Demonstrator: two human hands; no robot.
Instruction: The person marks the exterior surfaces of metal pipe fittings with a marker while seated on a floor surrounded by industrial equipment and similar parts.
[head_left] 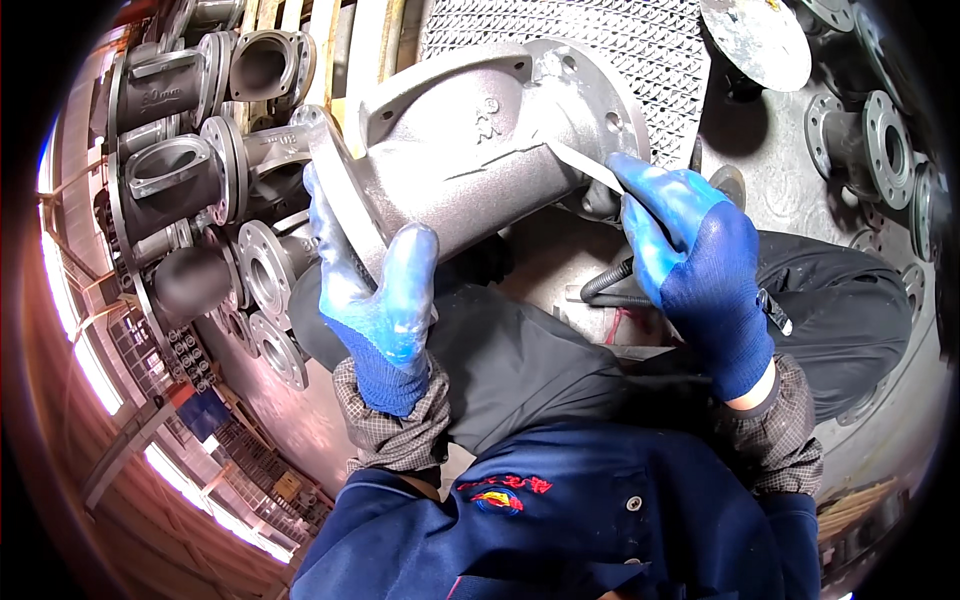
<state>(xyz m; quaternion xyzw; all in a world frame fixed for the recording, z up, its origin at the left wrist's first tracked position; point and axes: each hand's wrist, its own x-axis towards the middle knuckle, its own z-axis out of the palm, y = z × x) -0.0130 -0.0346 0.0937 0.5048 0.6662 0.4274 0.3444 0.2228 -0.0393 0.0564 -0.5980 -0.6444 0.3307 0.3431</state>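
A large silver-grey flanged valve body (455, 190), a metal casting, lies tilted in front of my knees. My left hand (375, 300), in a blue coated glove, grips its near left flange (345, 185), thumb on the near side and fingers behind the rim. My right hand (690, 250), gloved alike, is closed on a thin, flat, pale scraper-like blade (585, 165). The blade's tip meets the casting's upper side, at the end of a dark, rough line (495, 160) running along the body. The blade's other end is hidden in my right hand.
Behind the casting is a metal grating (580, 25), with a round pale-topped stand (757, 42) to its right. Grey flanged castings crowd the left (175, 90) and right (860, 145). A dark flexible hose (610, 285) lies between my legs. Wooden slats (320, 50) show at the far left.
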